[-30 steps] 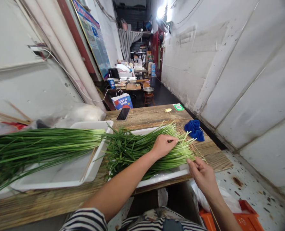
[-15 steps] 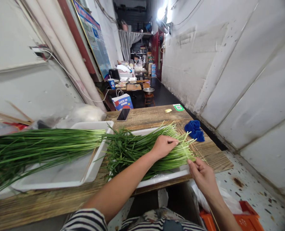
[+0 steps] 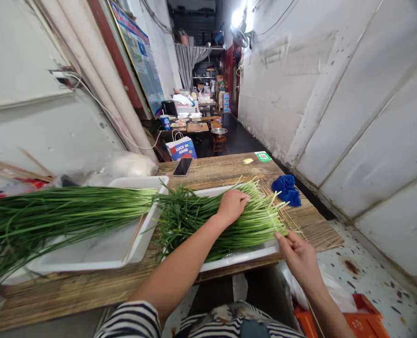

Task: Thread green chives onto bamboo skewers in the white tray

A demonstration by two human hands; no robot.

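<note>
Long green chives (image 3: 208,230) with pale cut ends lie side by side in a white tray (image 3: 225,260), stems toward the right. My left hand (image 3: 232,205) rests over the stems, its fingers curled closed among them; the fingertips are partly hidden. At the lower right corner of the bunch, my right hand (image 3: 297,256) pinches a thin bamboo skewer (image 3: 314,315), which trails down behind the wrist. A second white tray (image 3: 143,249) on the left bears another bunch of chives (image 3: 71,206), leaves to the left.
Loose skewers (image 3: 289,218) lie right of the tray, beside a blue cloth (image 3: 286,190). A phone (image 3: 183,166), a small yellowish piece (image 3: 247,161) and a QR card (image 3: 263,156) sit farther back. An orange crate (image 3: 366,324) stands on the floor. Another person sits far off.
My left hand has slid leftward along the stems, away from their pale ends. My right hand stays at the same corner of the bunch.
</note>
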